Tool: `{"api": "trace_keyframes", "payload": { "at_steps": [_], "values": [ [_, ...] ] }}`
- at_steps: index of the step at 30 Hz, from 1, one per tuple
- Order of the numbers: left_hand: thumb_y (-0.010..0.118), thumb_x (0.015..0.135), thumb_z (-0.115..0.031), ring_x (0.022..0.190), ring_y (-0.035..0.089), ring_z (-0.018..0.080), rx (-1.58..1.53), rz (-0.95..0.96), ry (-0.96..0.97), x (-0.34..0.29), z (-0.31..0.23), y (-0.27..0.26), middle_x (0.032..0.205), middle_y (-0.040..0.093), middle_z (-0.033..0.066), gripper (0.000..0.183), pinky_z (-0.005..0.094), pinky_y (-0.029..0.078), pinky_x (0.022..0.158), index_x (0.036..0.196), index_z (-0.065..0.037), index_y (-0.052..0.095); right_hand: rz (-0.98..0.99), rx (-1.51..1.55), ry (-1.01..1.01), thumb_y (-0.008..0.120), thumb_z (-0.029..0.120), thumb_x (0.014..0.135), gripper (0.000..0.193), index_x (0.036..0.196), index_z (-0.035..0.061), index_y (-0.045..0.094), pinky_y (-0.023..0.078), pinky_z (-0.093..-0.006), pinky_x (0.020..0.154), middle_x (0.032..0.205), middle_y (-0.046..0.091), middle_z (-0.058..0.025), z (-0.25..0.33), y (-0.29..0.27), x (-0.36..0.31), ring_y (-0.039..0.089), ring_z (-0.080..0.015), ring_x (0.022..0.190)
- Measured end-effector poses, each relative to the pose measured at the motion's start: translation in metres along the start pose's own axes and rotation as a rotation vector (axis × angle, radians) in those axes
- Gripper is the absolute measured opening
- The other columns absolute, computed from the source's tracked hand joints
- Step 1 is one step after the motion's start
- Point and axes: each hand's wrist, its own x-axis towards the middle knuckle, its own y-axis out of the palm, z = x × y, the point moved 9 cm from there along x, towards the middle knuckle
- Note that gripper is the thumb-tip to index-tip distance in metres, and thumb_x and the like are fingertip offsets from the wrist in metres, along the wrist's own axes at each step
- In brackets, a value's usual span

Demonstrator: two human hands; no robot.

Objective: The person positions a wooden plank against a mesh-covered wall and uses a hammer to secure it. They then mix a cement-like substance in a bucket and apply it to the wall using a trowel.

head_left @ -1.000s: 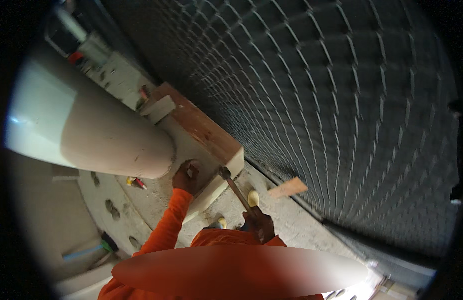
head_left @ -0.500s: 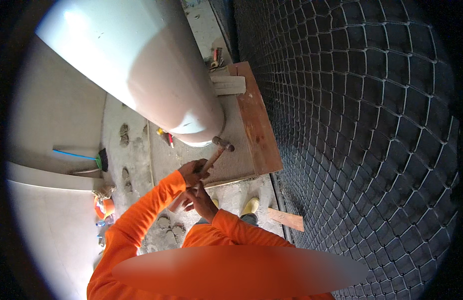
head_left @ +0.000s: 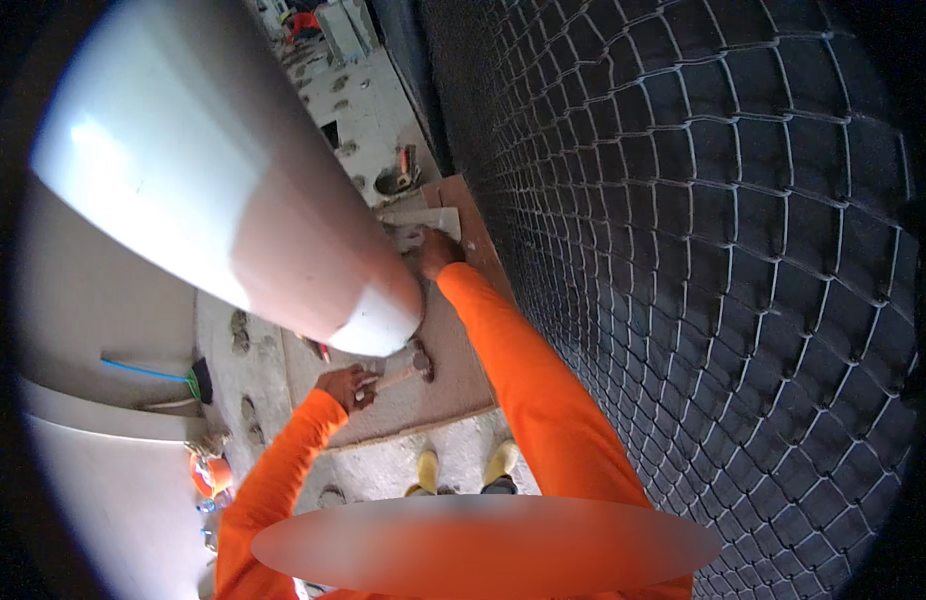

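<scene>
My left hand (head_left: 347, 388) is closed round the wooden handle of a hammer (head_left: 395, 377). The hammer's metal head lies to the right, just below the foot of a large white round column (head_left: 313, 230). Farther off, my right hand (head_left: 440, 252) reaches past the column's right side, with its fingers bent beside a pale flat piece (head_left: 438, 219). Something whitish shows at those fingertips, too small and blurred to name. Beneath both hands is a rough grey-brown board or slab (head_left: 453, 385) round the column's base.
A chain-link fence (head_left: 703, 250) over dark sheeting runs along the right. Red-handled tools (head_left: 407, 165) lie beyond the column. At the left are a blue-handled brush (head_left: 153, 368) and an orange bucket (head_left: 213, 475). Far off is a person in red (head_left: 301, 24).
My hands have parted. The right one has stretched forward to the pale piece; the left has shifted slightly down and left, lowering the hammer. The view has also shifted, bringing the far floor in.
</scene>
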Motion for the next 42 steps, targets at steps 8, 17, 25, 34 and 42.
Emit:
{"api": "trace_keyframes", "payload": {
  "at_steps": [8,17,25,34,42],
  "values": [
    [0.072,0.084,-0.026,0.091,0.068,0.0295,0.245,-0.418,-0.342,-0.047,-0.058,-0.046,0.102,0.069,0.0069,0.027,0.0402,0.055,0.080,0.111,-0.020,0.071,0.250,-0.168,-0.190,0.073,0.034,0.077,0.062,0.132,0.0092,0.058,0.051,-0.0469,0.096,0.121,0.067,-0.0202,0.034,0.080,0.113,0.065,-0.0375,0.111],
    [0.072,0.086,-0.021,0.080,0.069,0.0277,0.120,-0.525,-0.325,-0.112,-0.119,-0.039,0.090,0.069,0.0074,0.016,0.0379,0.056,0.071,0.101,-0.016,0.074,-0.088,0.128,-0.037,0.074,0.028,0.084,0.044,0.120,0.0060,0.061,0.052,-0.0459,0.091,0.110,0.069,-0.0217,0.033,-0.014,0.100,0.066,-0.0365,0.105],
    [0.068,0.089,-0.027,0.086,0.070,0.0297,0.057,-0.345,-0.140,-0.055,-0.178,-0.005,0.099,0.071,0.0053,0.020,0.0414,0.057,0.072,0.107,-0.020,0.072,-0.026,0.842,0.005,0.076,0.027,0.086,0.055,0.129,0.0050,0.050,0.050,-0.0317,0.052,0.080,0.063,-0.0095,0.019,-0.193,-0.084,0.062,-0.0166,0.061],
    [0.064,0.090,-0.028,0.119,0.061,0.0309,0.178,-0.090,-0.007,0.066,-0.211,0.027,0.136,0.060,0.0086,0.040,0.0441,0.050,0.098,0.129,-0.021,0.062,0.300,1.154,-0.085,0.055,0.045,0.094,0.061,0.134,-0.0001,0.048,0.061,-0.0442,0.077,0.123,0.062,-0.0234,-0.003,-0.196,-0.317,0.071,-0.0330,0.092],
    [0.061,0.090,-0.045,0.118,0.062,0.0310,0.345,-0.076,0.171,0.108,-0.200,0.085,0.147,0.051,0.0057,0.051,0.0459,0.049,0.102,0.136,-0.025,0.056,0.321,1.284,0.356,0.060,0.046,0.092,0.058,0.131,0.0026,0.055,0.055,-0.0445,0.083,0.126,0.062,-0.0191,-0.127,-0.123,-0.433,0.068,-0.0305,0.103]
  ]
}}
